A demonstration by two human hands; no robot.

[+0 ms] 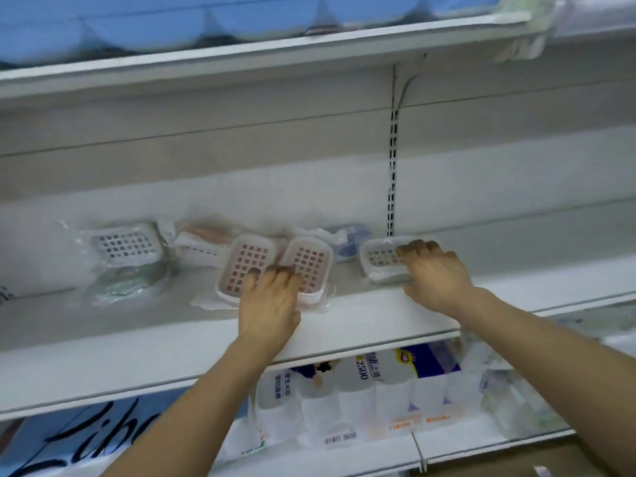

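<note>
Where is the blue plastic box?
Head view, right of centre: the blue plastic box lies at the white shelf's back, between the rightmost pink-gridded plastic soap dish and the white wrapped dish the right hand grips.

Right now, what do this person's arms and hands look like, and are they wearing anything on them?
Both arms are bare up to the frame's bottom edge, with no sleeve in view. The left hand and right hand wear no gloves. No watch, bracelet or ring shows, though the picture is slightly blurred.

Shelf lies bare in front; wrapped soap dishes crowd its back
</note>
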